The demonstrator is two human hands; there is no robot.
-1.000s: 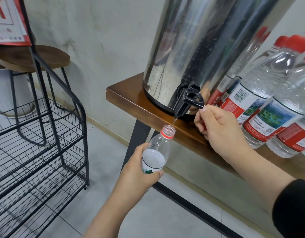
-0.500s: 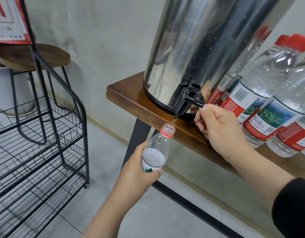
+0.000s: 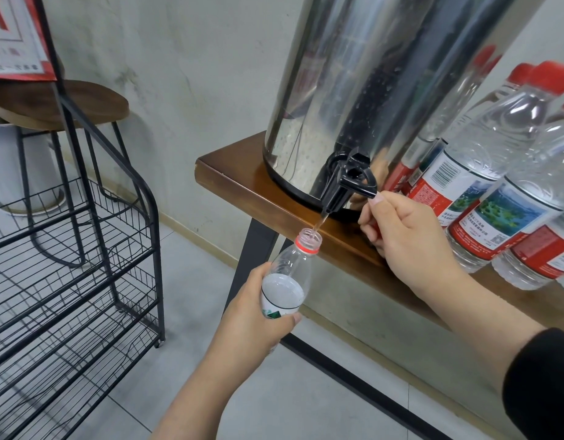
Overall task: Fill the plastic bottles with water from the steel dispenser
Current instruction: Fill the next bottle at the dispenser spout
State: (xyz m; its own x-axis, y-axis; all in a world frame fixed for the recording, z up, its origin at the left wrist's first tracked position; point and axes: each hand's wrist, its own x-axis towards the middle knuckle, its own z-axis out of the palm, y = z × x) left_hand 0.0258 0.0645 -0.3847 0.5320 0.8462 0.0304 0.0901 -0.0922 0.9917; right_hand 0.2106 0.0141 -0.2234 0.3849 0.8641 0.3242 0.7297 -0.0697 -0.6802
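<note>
Water runs in a thin stream [image 3: 318, 222] from the black tap [image 3: 345, 185] at the foot of the steel dispenser [image 3: 369, 90], straight into the open mouth of the plastic bottle [image 3: 290, 271] held below it. That alignment is what matters here: the bottle's mouth sits directly under the spout but not touching it, off the front edge of the wooden table [image 3: 236, 182], with only the falling stream joining the two.

The bottle's long axis is tilted, its neck leaning up and to the right toward the spout and its base down and to the left inside the left hand [image 3: 252, 315]. That hand is wrapped around the lower body and label, fingers closed on it, thumb across the front. The water level shows just above the grip, roughly at the shoulder's lower edge, so the bottle seems well over half full.

The right hand [image 3: 404, 236] is above and to the right of the bottle, curled into a loose fist with its fingertip pressed to the end of the tap lever [image 3: 366, 188]. Something red shows inside the fist, possibly the bottle's cap, though I cannot tell for sure. This hand is much the nearer to the tap, and in my judgement it must release the lever before the level reaches the neck, while the left keeps the mouth under the spout until the flow stops.

Capped bottles with red labels [image 3: 484, 198] stand on the table just right of the dispenser.
</note>
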